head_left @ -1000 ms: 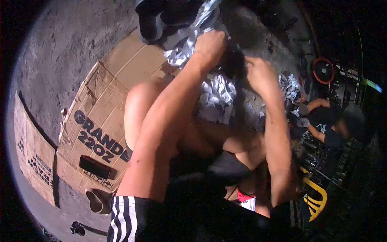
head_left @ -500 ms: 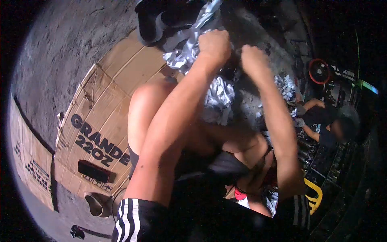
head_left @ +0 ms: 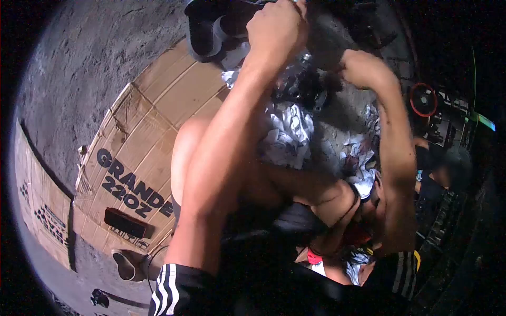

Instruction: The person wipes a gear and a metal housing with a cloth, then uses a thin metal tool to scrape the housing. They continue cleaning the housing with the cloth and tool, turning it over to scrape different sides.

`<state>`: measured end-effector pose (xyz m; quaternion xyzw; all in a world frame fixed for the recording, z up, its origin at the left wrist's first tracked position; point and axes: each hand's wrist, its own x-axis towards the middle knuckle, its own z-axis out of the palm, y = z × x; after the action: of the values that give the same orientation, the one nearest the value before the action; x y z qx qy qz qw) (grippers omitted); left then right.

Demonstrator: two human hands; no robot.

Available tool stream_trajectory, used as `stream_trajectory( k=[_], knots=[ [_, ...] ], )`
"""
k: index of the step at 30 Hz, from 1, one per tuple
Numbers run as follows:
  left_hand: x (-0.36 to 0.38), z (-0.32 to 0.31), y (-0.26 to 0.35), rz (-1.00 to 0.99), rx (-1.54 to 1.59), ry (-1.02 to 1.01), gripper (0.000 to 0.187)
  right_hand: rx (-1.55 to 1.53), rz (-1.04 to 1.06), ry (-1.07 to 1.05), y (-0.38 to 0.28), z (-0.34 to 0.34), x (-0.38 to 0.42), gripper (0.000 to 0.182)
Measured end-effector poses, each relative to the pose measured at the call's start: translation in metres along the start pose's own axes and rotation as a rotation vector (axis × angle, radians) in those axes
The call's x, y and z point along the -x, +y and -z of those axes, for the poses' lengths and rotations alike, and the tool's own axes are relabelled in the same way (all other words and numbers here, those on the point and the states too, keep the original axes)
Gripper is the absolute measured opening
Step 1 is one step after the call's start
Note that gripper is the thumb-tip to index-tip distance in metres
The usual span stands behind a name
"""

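My left hand (head_left: 276, 29) is raised at the top of the view, clenched in a fist on a strip of silver wrapping whose end runs out of frame. My right hand (head_left: 363, 67) is closed at the right side of a dark metal part (head_left: 305, 87) that sits between the two hands. Crumpled silver wrapping (head_left: 287, 129) hangs below the part, over my bare knee (head_left: 190, 142). More torn silver scraps (head_left: 363, 152) lie on the ground under my right forearm.
A flattened cardboard box printed "GRANDE 22OZ" (head_left: 132, 184) lies on the concrete floor at left, with a flat black object (head_left: 125, 222) on it. There is a tan shoe (head_left: 126, 265) below it and black footwear (head_left: 203, 31) at top. Another person (head_left: 443, 168) sits at right near a red round object (head_left: 423, 99).
My left hand has pulled upward toward the top edge with the silver strip. My right hand has shifted right, and the dark part now shows between the hands.
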<state>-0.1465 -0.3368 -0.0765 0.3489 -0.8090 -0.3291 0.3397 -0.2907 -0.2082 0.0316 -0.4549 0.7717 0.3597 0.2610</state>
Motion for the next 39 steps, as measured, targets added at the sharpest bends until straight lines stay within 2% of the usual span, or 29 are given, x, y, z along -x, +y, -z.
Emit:
stream_trajectory(
  k=[1, 3, 4, 5, 7, 8, 9, 10, 11, 13, 14, 15, 16, 17, 18, 19, 20, 21, 22, 23, 27, 29, 30, 31, 32, 34, 35, 37, 39],
  knots=[
    [-0.001, -0.002, 0.000, -0.096, 0.059, 0.024, 0.030, -0.012, -0.010, 0.000, 0.000, -0.012, -0.001, 0.030],
    [-0.007, 0.001, 0.020, -0.055, 0.073, -0.043, 0.023, -0.147, -0.181, 0.416, 0.003, -0.072, -0.015, 0.029],
    [-0.011, 0.006, 0.031, 0.061, 0.084, -0.105, 0.033, -0.103, -0.059, 0.853, 0.044, -0.169, -0.084, 0.030],
    [-0.013, 0.010, 0.038, 0.185, 0.089, -0.170, 0.045, -0.094, -0.067, 0.865, 0.050, -0.152, -0.077, 0.030],
    [-0.009, 0.013, 0.025, 0.262, 0.149, -0.311, 0.050, -0.045, -0.003, 0.306, 0.044, -0.086, -0.053, 0.028],
    [0.003, 0.007, 0.012, 0.064, 0.217, -0.123, 0.034, -0.140, -0.014, 0.130, 0.037, -0.047, -0.034, 0.027],
    [0.006, 0.003, 0.004, -0.155, 0.283, 0.082, 0.029, -0.097, 0.120, -0.076, 0.017, 0.005, -0.002, 0.027],
    [0.003, 0.012, 0.010, -0.093, 0.283, 0.069, 0.039, -0.102, 0.146, -0.072, 0.016, 0.003, -0.006, 0.028],
    [-0.008, 0.031, 0.025, 0.071, 0.440, -0.127, 0.041, -0.113, 0.159, -0.074, 0.019, -0.006, -0.004, 0.030],
    [-0.020, 0.032, 0.036, 0.213, 0.492, -0.234, 0.050, -0.104, -0.176, 0.424, 0.013, -0.081, -0.030, 0.034],
    [-0.025, 0.024, 0.038, 0.192, 0.466, -0.247, 0.034, -0.089, -0.180, 1.045, 0.010, -0.128, -0.082, 0.030],
    [-0.023, 0.010, 0.034, 0.175, 0.425, -0.265, 0.036, -0.083, -0.168, 1.664, 0.004, -0.152, -0.129, 0.027],
    [-0.014, -0.003, 0.022, 0.135, 0.351, -0.248, 0.027, -0.121, -0.144, 0.988, 0.005, -0.107, -0.082, 0.029],
    [-0.007, -0.006, 0.009, 0.045, 0.187, -0.306, 0.036, -0.135, -0.101, 0.313, 0.006, -0.061, -0.034, 0.032],
    [0.002, 0.002, 0.007, 0.047, 0.135, -0.267, 0.044, -0.071, -0.049, 0.065, 0.002, -0.027, -0.026, 0.030],
    [0.007, 0.009, 0.010, 0.036, 0.091, -0.229, 0.054, -0.082, 0.015, 0.060, 0.014, -0.025, -0.031, 0.029],
    [0.012, 0.010, 0.010, 0.033, 0.080, -0.249, 0.054, -0.187, -0.043, 0.278, 0.006, -0.051, -0.030, 0.029],
    [0.011, 0.007, 0.013, 0.031, 0.077, -0.257, 0.036, -0.280, -0.116, 0.510, -0.004, -0.076, -0.027, 0.030],
    [0.004, 0.003, 0.016, 0.023, 0.076, -0.248, 0.023, -0.123, -0.131, 0.568, -0.008, -0.107, -0.041, 0.031],
    [0.001, -0.007, 0.015, 0.021, 0.079, -0.266, 0.020, -0.116, -0.145, 0.441, -0.005, -0.106, -0.046, 0.032],
    [0.007, -0.006, 0.030, 0.094, 0.070, -0.262, 0.019, -0.249, -0.169, 0.297, -0.007, -0.051, 0.049, 0.027],
    [0.014, -0.013, 0.039, 0.143, 0.070, -0.274, 0.020, -0.312, -0.251, 0.390, -0.017, -0.083, 0.066, 0.025],
    [0.016, -0.023, 0.039, 0.038, 0.120, -0.314, 0.020, -0.123, -0.332, 0.361, -0.030, -0.111, 0.062, 0.020],
    [0.020, -0.030, 0.040, -0.064, 0.170, -0.360, 0.020, -0.137, -0.249, 0.658, -0.026, -0.177, 0.051, 0.020],
    [0.033, -0.030, 0.047, -0.089, 0.172, -0.322, 0.019, -0.243, -0.284, 0.730, -0.036, -0.190, 0.056, 0.023],
    [0.044, -0.044, 0.036, -0.142, 0.103, -0.423, 0.021, -0.482, -0.419, 0.563, -0.051, -0.174, 0.067, 0.025],
    [0.057, -0.048, 0.031, -0.190, 0.030, -0.540, 0.024, -0.589, -0.474, 0.501, -0.066, -0.171, 0.090, 0.036],
    [0.056, -0.046, 0.028, -0.153, -0.040, -0.607, 0.024, -0.481, -0.210, 1.003, -0.078, -0.202, 0.095, 0.052],
    [0.060, -0.051, 0.028, -0.123, -0.086, -0.671, 0.025, -0.620, -0.210, 0.965, -0.071, -0.197, 0.085, 0.052]
  ],
)
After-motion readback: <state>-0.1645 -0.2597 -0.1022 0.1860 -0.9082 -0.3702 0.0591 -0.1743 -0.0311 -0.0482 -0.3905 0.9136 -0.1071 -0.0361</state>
